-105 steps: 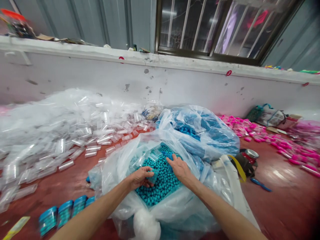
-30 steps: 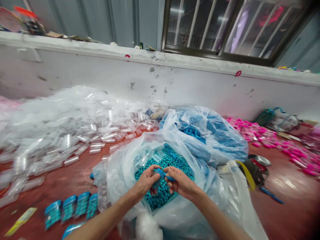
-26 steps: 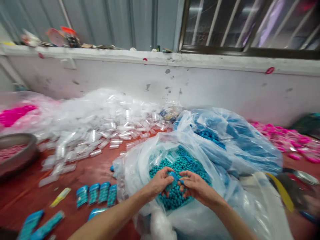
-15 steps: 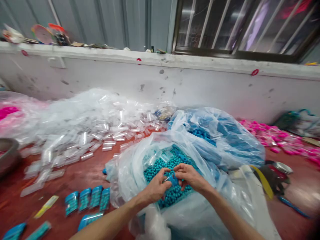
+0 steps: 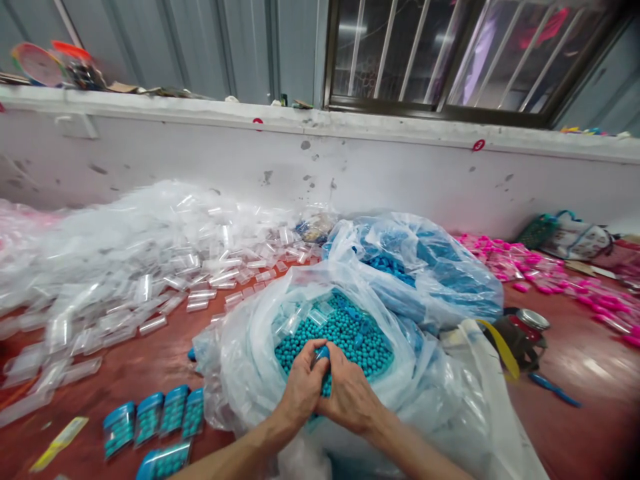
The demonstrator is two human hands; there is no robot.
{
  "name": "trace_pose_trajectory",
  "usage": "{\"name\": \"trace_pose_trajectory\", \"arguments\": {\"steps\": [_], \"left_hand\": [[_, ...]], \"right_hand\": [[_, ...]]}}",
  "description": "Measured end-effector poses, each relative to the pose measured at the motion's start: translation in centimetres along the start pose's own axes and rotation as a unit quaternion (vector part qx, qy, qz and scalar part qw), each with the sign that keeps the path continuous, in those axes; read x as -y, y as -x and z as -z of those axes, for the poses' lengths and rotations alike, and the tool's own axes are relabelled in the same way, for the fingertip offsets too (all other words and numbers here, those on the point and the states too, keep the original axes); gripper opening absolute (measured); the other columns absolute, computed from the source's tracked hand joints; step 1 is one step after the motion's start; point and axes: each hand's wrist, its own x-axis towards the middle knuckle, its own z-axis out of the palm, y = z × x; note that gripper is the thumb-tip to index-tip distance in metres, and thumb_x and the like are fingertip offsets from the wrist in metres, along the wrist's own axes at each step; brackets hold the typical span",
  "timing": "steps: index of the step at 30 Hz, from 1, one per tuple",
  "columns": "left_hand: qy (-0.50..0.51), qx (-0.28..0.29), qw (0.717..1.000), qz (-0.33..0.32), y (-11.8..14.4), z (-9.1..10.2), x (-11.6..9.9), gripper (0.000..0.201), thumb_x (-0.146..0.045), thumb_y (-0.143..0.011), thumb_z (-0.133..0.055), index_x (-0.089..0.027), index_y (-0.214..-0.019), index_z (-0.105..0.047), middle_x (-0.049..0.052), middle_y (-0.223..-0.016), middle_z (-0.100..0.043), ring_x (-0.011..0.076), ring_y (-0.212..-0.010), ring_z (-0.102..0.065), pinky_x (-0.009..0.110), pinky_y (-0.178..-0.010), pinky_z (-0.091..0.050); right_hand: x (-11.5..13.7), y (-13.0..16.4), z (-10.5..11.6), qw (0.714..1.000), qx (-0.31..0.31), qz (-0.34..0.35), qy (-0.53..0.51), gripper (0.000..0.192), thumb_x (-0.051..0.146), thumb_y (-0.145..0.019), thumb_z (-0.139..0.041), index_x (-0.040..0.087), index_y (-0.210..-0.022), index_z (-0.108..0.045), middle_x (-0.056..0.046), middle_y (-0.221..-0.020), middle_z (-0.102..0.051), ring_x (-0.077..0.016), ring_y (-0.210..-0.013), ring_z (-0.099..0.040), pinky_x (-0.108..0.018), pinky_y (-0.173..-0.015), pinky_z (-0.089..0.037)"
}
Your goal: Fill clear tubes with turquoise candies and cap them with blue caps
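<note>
Close together over the open bag, my left hand [image 5: 303, 380] and my right hand [image 5: 353, 393] are both closed around a small clear container with a blue cap [image 5: 323, 352]. Only the blue end shows between the fingers; the rest of it is hidden. Teal beads [image 5: 350, 327] fill the white plastic bag [image 5: 245, 353] just beyond and beneath the hands. Some clear containers [image 5: 300, 319] lie on the beads. To the left, several bead-filled containers with blue caps [image 5: 149, 417] lie on the red table [image 5: 240, 407].
A heap of clear empty containers [image 5: 150, 287] spreads over the left side. Behind the bead bag sits another bag with blue pieces [image 5: 395, 270]. Pink pieces [image 5: 530, 260], a dark item with a metal-lidded jar [image 5: 533, 320] and a blue tool [image 5: 555, 390] lie at right.
Both hands have come closer together and lower, toward the near side of the bag, still holding the container. The view has turned slightly right.
</note>
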Motion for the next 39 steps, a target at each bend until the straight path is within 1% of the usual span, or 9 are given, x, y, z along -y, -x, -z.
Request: {"name": "trace_pose_trajectory", "arguments": {"steps": [4,9,12,16,20,27,31,36,39], "left_hand": [[-0.018,-0.031,0.999,-0.012,0.1,-0.4,0.8,0.024,-0.027,-0.071,-0.050,-0.017,-0.092,-0.053,-0.002,-0.068,-0.054,0.0124,-0.062,-0.049,0.025,-0.062,-0.040],[0.024,-0.022,0.999,0.000,0.3,-0.4,-0.8,0.032,-0.032,-0.073,-0.050,-0.018,-0.101,-0.048,-0.003,-0.068,-0.051,0.0112,-0.062,-0.048,0.023,-0.062,-0.040],[0.061,0.009,0.998,0.011,0.5,0.0,-2.0,0.040,-0.034,-0.072,-0.052,-0.018,-0.107,-0.043,-0.004,-0.070,-0.050,0.0098,-0.060,-0.048,0.022,-0.061,-0.040],[0.088,0.057,0.994,0.030,0.8,0.5,-1.9,0.036,-0.034,-0.067,-0.056,-0.018,-0.097,-0.042,-0.005,-0.068,-0.050,0.0093,-0.059,-0.048,0.022,-0.058,-0.040],[0.050,-0.003,0.999,0.018,1.0,0.3,-0.9,0.024,-0.034,-0.072,-0.052,-0.019,-0.088,-0.044,-0.004,-0.066,-0.050,0.0094,-0.059,-0.047,0.021,-0.058,-0.040],[-0.042,-0.042,0.997,-0.043,1.3,0.1,-0.5,0.014,-0.030,-0.076,-0.047,-0.020,-0.085,-0.046,-0.005,-0.065,-0.047,0.0104,-0.059,-0.046,0.022,-0.059,-0.039],[-0.090,-0.018,0.995,-0.046,1.2,0.4,-0.9,0.014,-0.030,-0.077,-0.044,-0.019,-0.087,-0.046,-0.004,-0.067,-0.049,0.0121,-0.063,-0.048,0.024,-0.063,-0.040],[-0.203,0.025,0.978,-0.043,1.6,4.5,-3.3,0.019,-0.033,-0.076,-0.047,-0.020,-0.089,-0.049,-0.004,-0.066,-0.051,0.0124,-0.060,-0.047,0.023,-0.060,-0.038],[-0.344,0.024,0.938,-0.027,2.6,9.7,-4.8,0.023,-0.039,-0.078,-0.045,-0.022,-0.092,-0.051,-0.004,-0.061,-0.051,0.0138,-0.058,-0.048,0.023,-0.057,-0.036]], "right_hand": [[-0.2,0.0,-0.4,1.000,-0.010,0.021,-0.012,0.062,0.026,-0.061,-0.060,0.009,-0.115,-0.037,-0.015,-0.103,-0.054,-0.0277,-0.088,-0.058,-0.039,-0.072,-0.048],[-0.3,0.2,-0.3,0.994,-0.068,0.041,-0.074,0.070,0.021,-0.067,-0.058,0.010,-0.128,-0.024,-0.018,-0.114,-0.049,-0.0265,-0.102,-0.053,-0.038,-0.080,-0.047],[-0.3,0.2,0.6,0.994,-0.046,0.049,-0.089,0.069,0.023,-0.068,-0.059,0.011,-0.128,-0.025,-0.015,-0.107,-0.053,-0.0251,-0.097,-0.055,-0.036,-0.075,-0.048],[-0.1,0.0,1.5,0.988,-0.005,0.107,-0.108,0.062,0.025,-0.063,-0.062,0.017,-0.118,-0.036,-0.007,-0.101,-0.055,-0.0212,-0.090,-0.057,-0.032,-0.074,-0.048],[0.1,0.3,0.7,0.991,-0.032,0.102,-0.077,0.062,0.022,-0.058,-0.060,0.015,-0.115,-0.036,-0.010,-0.103,-0.055,-0.0234,-0.091,-0.057,-0.035,-0.075,-0.047],[0.0,0.5,-0.3,0.994,-0.033,0.086,-0.065,0.066,0.022,-0.055,-0.061,0.011,-0.115,-0.036,-0.013,-0.099,-0.056,-0.0274,-0.088,-0.058,-0.039,-0.074,-0.047],[-0.1,0.5,-1.0,0.990,-0.015,0.052,-0.127,0.070,0.022,-0.058,-0.064,0.010,-0.121,-0.034,-0.014,-0.104,-0.056,-0.0247,-0.088,-0.058,-0.036,-0.074,-0.048],[-0.2,0.9,-1.1,0.984,0.069,0.056,-0.154,0.094,0.030,-0.062,-0.069,0.017,-0.138,-0.015,-0.010,-0.113,-0.054,-0.0217,-0.090,-0.057,-0.032,-0.074,-0.047],[-1.2,0.7,0.0,0.985,0.084,0.075,-0.128,0.077,0.028,-0.071,-0.063,0.021,-0.137,-0.024,-0.009,-0.116,-0.052,-0.0193,-0.089,-0.056,-0.030,-0.075,-0.045]]}}
